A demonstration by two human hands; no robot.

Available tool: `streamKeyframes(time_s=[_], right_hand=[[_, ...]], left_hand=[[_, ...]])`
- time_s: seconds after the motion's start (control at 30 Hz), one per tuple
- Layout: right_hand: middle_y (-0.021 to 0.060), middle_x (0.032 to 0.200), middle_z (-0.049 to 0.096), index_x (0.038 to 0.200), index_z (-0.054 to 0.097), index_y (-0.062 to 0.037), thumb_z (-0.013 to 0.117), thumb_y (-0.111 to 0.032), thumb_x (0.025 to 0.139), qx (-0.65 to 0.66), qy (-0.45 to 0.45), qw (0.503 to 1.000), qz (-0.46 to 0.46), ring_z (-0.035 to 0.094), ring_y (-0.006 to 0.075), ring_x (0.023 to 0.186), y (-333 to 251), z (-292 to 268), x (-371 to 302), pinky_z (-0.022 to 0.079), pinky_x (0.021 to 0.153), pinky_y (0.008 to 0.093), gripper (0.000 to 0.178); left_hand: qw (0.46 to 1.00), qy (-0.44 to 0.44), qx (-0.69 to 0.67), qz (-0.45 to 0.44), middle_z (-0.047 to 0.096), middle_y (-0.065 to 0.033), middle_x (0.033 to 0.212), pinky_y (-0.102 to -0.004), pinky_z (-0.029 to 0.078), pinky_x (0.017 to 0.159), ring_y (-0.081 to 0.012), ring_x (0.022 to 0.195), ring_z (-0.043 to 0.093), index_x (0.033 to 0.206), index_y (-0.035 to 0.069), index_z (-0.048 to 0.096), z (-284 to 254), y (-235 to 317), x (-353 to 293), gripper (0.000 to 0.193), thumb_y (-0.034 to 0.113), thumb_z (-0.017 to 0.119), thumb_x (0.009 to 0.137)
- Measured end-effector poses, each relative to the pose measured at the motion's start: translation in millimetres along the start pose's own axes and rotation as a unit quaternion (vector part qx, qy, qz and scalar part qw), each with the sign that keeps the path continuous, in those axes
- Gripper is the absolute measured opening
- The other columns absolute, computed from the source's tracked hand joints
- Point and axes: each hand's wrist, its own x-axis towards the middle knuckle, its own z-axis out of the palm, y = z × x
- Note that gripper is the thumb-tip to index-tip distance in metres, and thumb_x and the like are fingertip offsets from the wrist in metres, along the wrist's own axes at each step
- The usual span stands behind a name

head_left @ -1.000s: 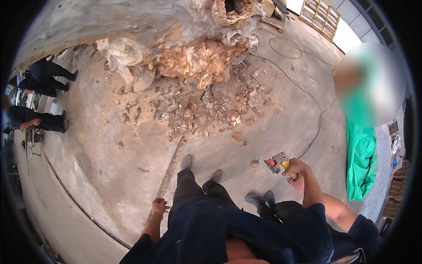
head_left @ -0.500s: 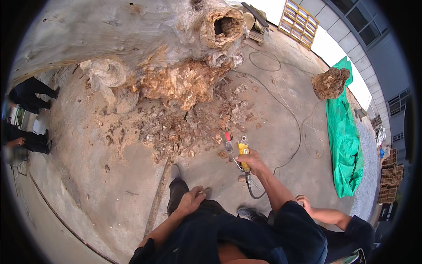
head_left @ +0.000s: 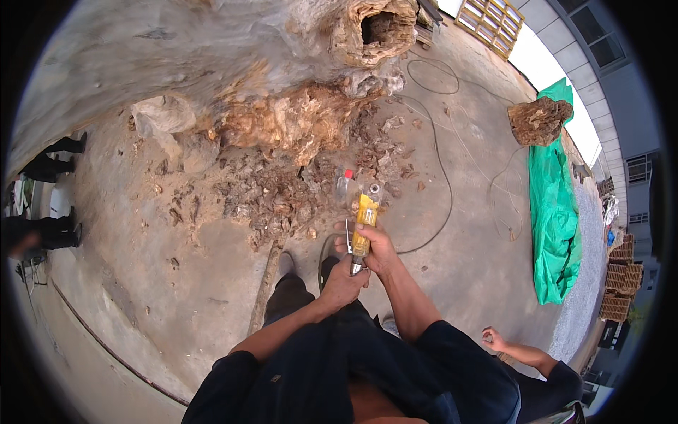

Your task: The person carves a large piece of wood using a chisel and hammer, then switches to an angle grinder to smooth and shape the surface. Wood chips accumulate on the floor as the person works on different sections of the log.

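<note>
In front of my body I hold a yellow hand-held air tool [head_left: 364,212] with a metal lever along its side and a round metal end facing away from me. My right hand [head_left: 379,249] is closed around its lower body. Against the metal hose fitting [head_left: 356,267] at its near end, my left hand [head_left: 342,285] is closed, its fingers partly hidden. The dark hose [head_left: 439,237] curves out beside my hands across the floor. Just past the tool is a clear container with a red cap [head_left: 345,185].
A huge weathered log [head_left: 191,63] with a hollow knot [head_left: 378,32] fills the far left. Wood chips [head_left: 282,187] litter the floor below it. At right lie a green tarp [head_left: 554,233] and a wood chunk [head_left: 538,120]. A co-worker's hand [head_left: 493,339] is near; others stand far left.
My left hand has come up from my thigh to the tool's hose fitting. My right hand has brought the tool left, in front of me. The co-worker's arm at right has shifted lower.
</note>
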Motion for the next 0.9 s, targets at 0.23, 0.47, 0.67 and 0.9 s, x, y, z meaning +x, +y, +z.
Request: streamKeyframes(time_s=[0.23, 0.47, 0.67, 0.9], right_hand=[[0.018, 0.104, 0.071, 0.127, 0.055, -0.0004, 0.067, -0.016, 0.098, 0.004, 0.055, 0.998, 0.024, 0.072, 0.0289, 0.079, -7.7, -54.5, 72.7, 0.062, 0.066, 0.0429, 0.035], [0.0104, 0.094, 0.069, 0.129, 0.052, -0.007, 0.073, -0.004, 0.09, -0.151, 0.093, 0.983, -0.052, 0.068, 0.0208, 0.072, -32.7, -92.9, 154.5, 0.057, 0.064, 0.0352, 0.044], [0.005, 0.098, 0.068, 0.129, 0.056, -0.0042, 0.074, 0.001, 0.084, -0.295, 0.118, 0.938, -0.141, 0.065, 0.0158, 0.082, -30.1, -129.6, 226.7, 0.054, 0.072, 0.0308, 0.049], [0.0023, 0.097, 0.065, 0.121, 0.06, 0.0004, 0.078, -0.005, 0.082, -0.522, 0.175, 0.81, -0.199, 0.059, 0.0106, 0.085, -12.9, -162.4, 292.5, 0.052, 0.075, 0.0287, 0.043]], left_hand=[[0.999, 0.024, 0.04, -0.029, 0.067, -0.0041, 0.073, -0.0291, 0.047, 0.051, -0.0116, 0.053, 0.058, 0.11, 0.0, 0.057, -2.7, -0.8, 71.5, 0.026, 0.021, 0.067, 0.099], [0.989, 0.042, -0.081, 0.117, 0.058, -0.0119, 0.135, -0.0357, 0.049, 0.101, -0.0194, 0.121, 0.058, 0.158, -0.001, 0.033, -41.7, -53.8, 180.0, 0.08, 0.044, 0.069, 0.103], [0.958, -0.009, -0.203, 0.201, 0.034, -0.0201, 0.157, -0.0403, 0.038, 0.12, -0.0274, 0.148, 0.038, 0.164, -0.005, 0.009, -41.7, -84.3, 305.5, 0.105, 0.041, 0.077, 0.098], [0.97, 0.065, -0.107, 0.209, 0.048, -0.0169, 0.129, -0.0416, 0.046, 0.105, -0.025, 0.122, 0.052, 0.138, -0.003, 0.036, -58.4, -89.5, 359.8, 0.065, 0.03, 0.072, 0.094]])
